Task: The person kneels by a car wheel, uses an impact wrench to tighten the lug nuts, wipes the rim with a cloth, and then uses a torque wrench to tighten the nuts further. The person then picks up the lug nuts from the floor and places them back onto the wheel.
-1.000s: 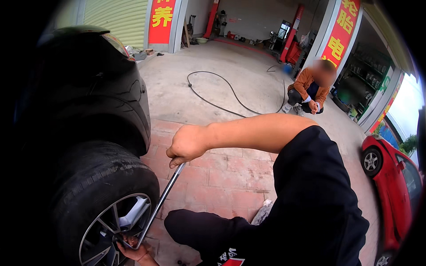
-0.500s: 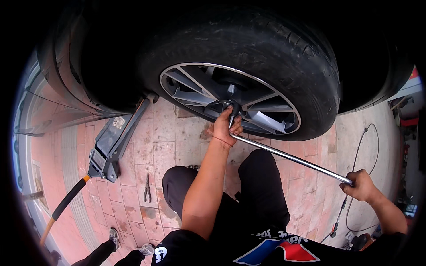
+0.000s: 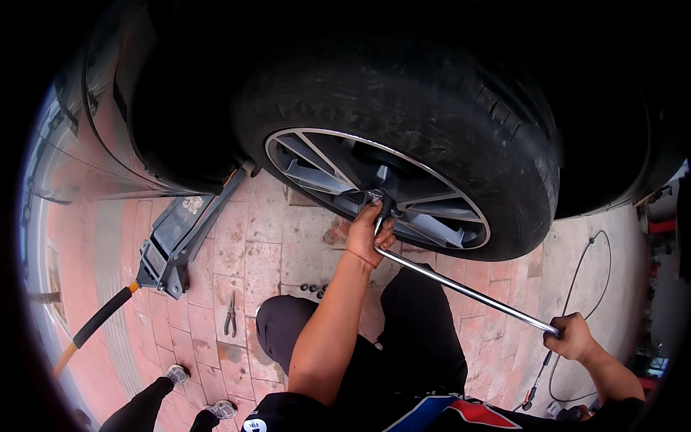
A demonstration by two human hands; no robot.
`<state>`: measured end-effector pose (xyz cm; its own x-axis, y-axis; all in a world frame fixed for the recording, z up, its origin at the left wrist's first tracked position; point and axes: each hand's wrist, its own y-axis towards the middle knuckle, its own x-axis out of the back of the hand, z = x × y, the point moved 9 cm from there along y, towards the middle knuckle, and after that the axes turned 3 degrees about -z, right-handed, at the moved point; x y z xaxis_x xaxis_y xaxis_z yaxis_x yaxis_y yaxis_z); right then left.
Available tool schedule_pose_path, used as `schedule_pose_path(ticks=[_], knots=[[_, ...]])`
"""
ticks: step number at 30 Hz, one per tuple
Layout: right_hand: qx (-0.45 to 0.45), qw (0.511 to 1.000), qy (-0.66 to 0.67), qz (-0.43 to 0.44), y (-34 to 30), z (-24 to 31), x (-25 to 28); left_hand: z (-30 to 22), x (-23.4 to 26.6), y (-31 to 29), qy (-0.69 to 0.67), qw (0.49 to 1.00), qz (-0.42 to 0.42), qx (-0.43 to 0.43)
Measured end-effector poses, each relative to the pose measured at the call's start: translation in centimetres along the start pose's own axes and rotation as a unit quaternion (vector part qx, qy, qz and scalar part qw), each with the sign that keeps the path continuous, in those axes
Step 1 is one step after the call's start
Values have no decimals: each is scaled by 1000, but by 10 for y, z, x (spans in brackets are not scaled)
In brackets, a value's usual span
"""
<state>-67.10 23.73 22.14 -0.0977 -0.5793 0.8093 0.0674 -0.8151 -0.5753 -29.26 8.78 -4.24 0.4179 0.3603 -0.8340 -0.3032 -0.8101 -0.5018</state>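
A car wheel (image 3: 389, 101) with a dark and silver spoked rim stands in front of me. At its hub sits the short, bent end of a long chrome L-shaped lug wrench (image 3: 468, 289). My left hand (image 3: 369, 234) is closed round that bent end, close to the wheel's centre. Out to the right, my right hand (image 3: 572, 337) grips the far end of the handle. The bar slants from the hub down to the right. What exactly the wrench end fits onto is hidden by my left fingers.
A floor jack (image 3: 180, 237) with an orange and black handle reaches under the car at left. Pliers (image 3: 229, 317) and several small dark nuts (image 3: 312, 289) lie on the pink paving. Another person's shoes (image 3: 176, 374) stand at lower left. A thin black hose (image 3: 568, 302) curls at right.
The view has tilted, so wheel and hands appear lower. Both hands keep their grip on the wrench. More of the nuts on the ground show beside my left forearm.
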Motion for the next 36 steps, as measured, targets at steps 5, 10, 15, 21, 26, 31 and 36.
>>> schedule_pose_path(ticks=[5,10,15,21,26,31,36], knots=[[2,997,-38,-66,-27,-7,25,34,-26,27,22,998,27,50],[89,978,-116,-150,-10,34,62,-6,3,28,139,990,5,-22],[50,880,-138,-453,-101,48,57,-7,23,46,177,958,191,124],[94,777,-212,-585,-174,90,39,17,32,3,152,985,45,66],[126,831,-152,-520,-117,76,25,1,48,-29,284,955,-61,-52],[54,859,-89,-501,-94,58,-8,-5,54,-30,265,945,-187,-42],[65,872,-57,-483,-68,78,-19,-44,60,-59,246,941,-207,-105]])
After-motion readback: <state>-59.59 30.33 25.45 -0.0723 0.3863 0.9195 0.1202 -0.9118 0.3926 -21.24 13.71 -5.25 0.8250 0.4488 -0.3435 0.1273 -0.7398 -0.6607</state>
